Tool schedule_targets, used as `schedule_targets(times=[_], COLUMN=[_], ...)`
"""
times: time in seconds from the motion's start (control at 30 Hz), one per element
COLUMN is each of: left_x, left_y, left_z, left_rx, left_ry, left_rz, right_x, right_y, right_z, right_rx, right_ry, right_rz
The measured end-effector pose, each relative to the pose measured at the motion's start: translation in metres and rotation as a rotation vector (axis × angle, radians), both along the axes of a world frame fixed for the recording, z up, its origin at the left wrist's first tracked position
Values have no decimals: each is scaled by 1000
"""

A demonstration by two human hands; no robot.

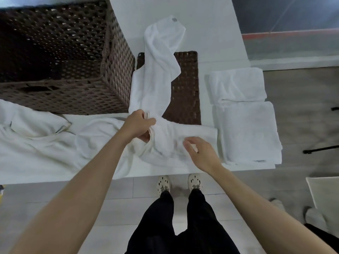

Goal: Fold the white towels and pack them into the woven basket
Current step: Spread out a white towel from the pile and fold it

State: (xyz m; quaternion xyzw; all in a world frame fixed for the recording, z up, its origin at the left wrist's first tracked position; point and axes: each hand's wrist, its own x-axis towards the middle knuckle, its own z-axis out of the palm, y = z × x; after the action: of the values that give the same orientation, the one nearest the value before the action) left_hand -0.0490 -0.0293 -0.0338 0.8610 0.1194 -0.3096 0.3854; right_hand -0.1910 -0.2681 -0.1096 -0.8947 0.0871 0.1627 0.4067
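A long white towel [156,74] lies crumpled across the white table [211,24], running from the far middle down to the near edge. My left hand [137,125] grips a bunched part of it near the table's front. Just to the right, my right hand [200,153] hovers over the same towel with its fingers relaxed and holding nothing. The big brown woven basket [113,74] stands at the back left; its inside looks dark. Two folded white towels [247,129] lie side by side at the right end of the table.
A flat brown woven lid [187,92] lies under the long towel, right of the basket. More loose white towels [36,140] are heaped at the left front. My feet [163,184] stand on the tiled floor below the table's near edge. A dark tripod leg [319,149] is at the right.
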Motion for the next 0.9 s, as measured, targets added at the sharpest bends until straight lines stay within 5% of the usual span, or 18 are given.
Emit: schedule_targets(times=[0.13,0.5,0.7,0.9], left_x=[-3,-4,-2,-13], left_y=[-68,-129,-113,-100], left_z=[28,41,-32,-89], left_rx=[-146,-90,232,243], left_ry=[96,130,-99,162], left_rz=[93,-170,-256,-164], right_x=[16,10,-12,-12], right_y=[6,-12,-46,-46], right_z=[67,59,16,2], right_rx=[253,56,82,40], right_ry=[132,56,366,428], right_rz=[-135,-269,-401,-451])
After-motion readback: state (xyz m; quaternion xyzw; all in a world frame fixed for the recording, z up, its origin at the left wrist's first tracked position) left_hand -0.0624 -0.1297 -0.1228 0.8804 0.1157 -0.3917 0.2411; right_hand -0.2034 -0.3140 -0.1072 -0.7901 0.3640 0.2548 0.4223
